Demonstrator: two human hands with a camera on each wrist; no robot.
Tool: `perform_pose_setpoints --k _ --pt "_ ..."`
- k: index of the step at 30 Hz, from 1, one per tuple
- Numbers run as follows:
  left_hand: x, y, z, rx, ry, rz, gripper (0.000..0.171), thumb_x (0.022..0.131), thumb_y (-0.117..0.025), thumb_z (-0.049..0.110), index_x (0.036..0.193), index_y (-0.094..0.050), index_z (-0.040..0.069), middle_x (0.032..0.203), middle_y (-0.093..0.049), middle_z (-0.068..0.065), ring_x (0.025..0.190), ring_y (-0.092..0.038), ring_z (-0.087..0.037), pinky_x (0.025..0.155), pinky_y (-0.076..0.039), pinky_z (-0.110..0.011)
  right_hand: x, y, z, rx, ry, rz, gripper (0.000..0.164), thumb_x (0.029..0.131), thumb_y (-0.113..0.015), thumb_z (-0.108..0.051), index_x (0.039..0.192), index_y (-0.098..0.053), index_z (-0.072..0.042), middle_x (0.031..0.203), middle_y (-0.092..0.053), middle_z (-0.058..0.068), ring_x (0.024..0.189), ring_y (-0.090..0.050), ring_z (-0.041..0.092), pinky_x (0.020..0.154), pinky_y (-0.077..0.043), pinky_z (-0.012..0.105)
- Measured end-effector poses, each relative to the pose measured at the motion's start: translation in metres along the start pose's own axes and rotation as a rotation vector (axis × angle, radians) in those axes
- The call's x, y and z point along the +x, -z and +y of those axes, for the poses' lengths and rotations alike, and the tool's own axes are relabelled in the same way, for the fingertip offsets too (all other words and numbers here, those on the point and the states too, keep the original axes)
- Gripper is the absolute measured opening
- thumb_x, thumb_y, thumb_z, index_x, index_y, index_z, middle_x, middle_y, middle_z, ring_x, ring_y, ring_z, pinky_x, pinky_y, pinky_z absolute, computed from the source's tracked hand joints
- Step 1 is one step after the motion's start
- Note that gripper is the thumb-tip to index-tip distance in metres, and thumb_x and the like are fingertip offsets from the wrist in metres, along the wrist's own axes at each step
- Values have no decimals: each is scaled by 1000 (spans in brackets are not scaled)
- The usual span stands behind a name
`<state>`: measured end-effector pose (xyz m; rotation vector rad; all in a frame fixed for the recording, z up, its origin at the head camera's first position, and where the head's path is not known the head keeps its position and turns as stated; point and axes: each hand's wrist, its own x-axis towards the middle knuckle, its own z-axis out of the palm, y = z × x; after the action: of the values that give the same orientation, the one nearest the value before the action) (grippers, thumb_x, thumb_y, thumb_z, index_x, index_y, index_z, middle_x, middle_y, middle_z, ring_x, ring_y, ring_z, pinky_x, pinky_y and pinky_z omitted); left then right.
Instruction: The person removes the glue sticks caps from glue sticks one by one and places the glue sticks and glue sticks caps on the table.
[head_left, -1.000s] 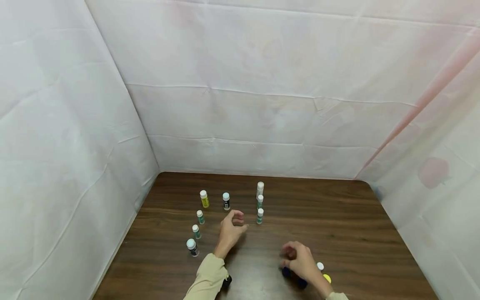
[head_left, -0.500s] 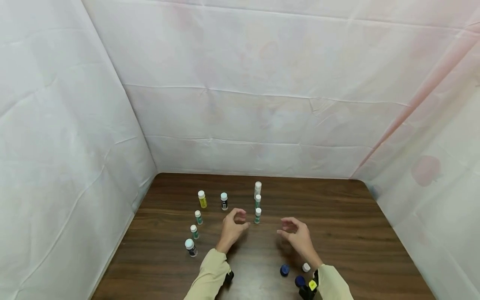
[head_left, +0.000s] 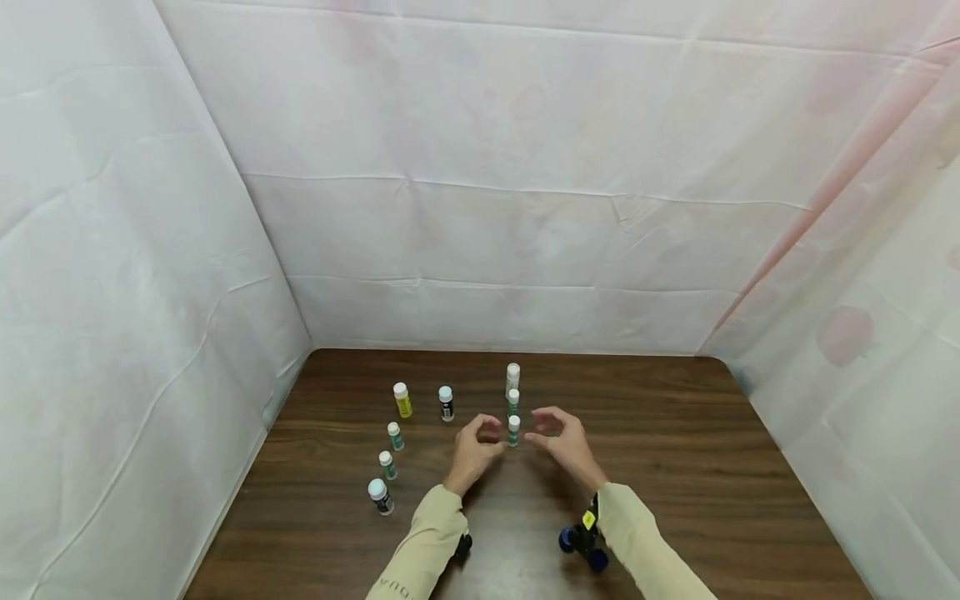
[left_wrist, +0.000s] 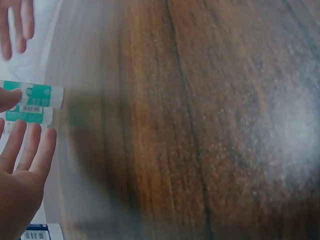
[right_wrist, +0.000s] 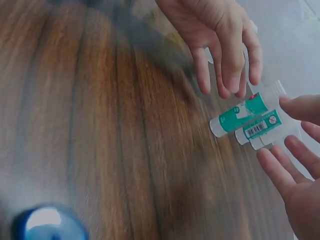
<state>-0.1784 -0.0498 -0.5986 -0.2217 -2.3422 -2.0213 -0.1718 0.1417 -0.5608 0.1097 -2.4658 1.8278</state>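
Three small white-capped tubes stand upright in a line at the table's back middle. The front tube point(head_left: 513, 432) has a green label, as does the second tube point(head_left: 513, 403); the rear one point(head_left: 513, 377) is whitish. My left hand point(head_left: 475, 454) is just left of the front tube, thumb and fingers apart in a loose curve. On the tube's other side is my right hand point(head_left: 567, 447), its fingers likewise spread and bent. The right wrist view shows both hands around the green-labelled tube point(right_wrist: 243, 114), nothing between the fingers; contact is not visible.
To the left stand a yellow bottle point(head_left: 402, 401), a dark-labelled bottle point(head_left: 446, 403), two green-labelled tubes point(head_left: 395, 436) and a larger dark-labelled bottle point(head_left: 380, 497). Dark blue round objects point(head_left: 597, 559) lie beside the right wrist. White cloth point(head_left: 480, 317) walls the table.
My right hand has moved forward and left from the blue objects to the front tube. My left hand has shifted only slightly. The white object near the blue ones is now hidden by the right arm.
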Motion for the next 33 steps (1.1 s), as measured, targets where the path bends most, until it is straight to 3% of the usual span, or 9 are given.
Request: perform_pose_setpoints --k 4,10,16,21,26,29,33 --pt "-1 -3 2 -9 -19 -12 32 72 -74 -9 101 -62 -3 98 -65 -20 92 -64 -34 75 -55 -31 5 -8 -2 44 -9 -39 38 73 -80 -2 108 -65 0 109 -63 22 96 -61 37 74 -51 29" --pt "-7 -6 25 -84 -92 -53 26 74 -71 -12 98 -59 -12 96 -63 -29 90 -62 -45 80 -50 -56 1 -15 -19 161 4 -109 37 77 -75 2 110 -61 11 104 -63 28 96 -60 44 70 -54 28" --pt "-12 -6 36 -55 -100 -43 22 76 -71 -8 94 -60 -11 92 -64 -27 86 -63 -44 77 -52 -52 -5 -20 -34 178 17 -122 27 80 -70 5 104 -61 14 102 -61 33 96 -58 46 74 -52 24" --pt "-14 -4 37 -57 -102 -75 21 77 -68 -9 96 -59 -13 93 -63 -28 86 -62 -45 77 -54 -49 -9 -21 -37 199 20 -102 25 80 -70 7 102 -62 15 99 -61 33 94 -58 46 74 -53 25" --pt "-19 -1 46 -55 -108 -91 23 75 -68 -12 97 -60 -9 93 -63 -26 88 -61 -44 74 -55 -44 -12 -17 -42 270 15 -104 23 80 -70 6 100 -62 13 97 -61 32 92 -59 45 75 -56 45" --pt "-25 2 57 -52 -151 -99 24 75 -68 -12 97 -59 -8 93 -62 -27 87 -61 -45 73 -55 -46 -13 -14 -42 306 20 -110 21 80 -70 5 99 -63 11 97 -62 30 90 -60 43 75 -52 55" --pt "-31 6 72 -31 -246 -115 23 76 -68 -12 96 -58 -9 91 -61 -28 81 -62 -44 69 -56 -45 -16 -11 -44 311 66 -99 21 80 -73 1 97 -65 6 94 -63 27 83 -65 34 68 -57 45"
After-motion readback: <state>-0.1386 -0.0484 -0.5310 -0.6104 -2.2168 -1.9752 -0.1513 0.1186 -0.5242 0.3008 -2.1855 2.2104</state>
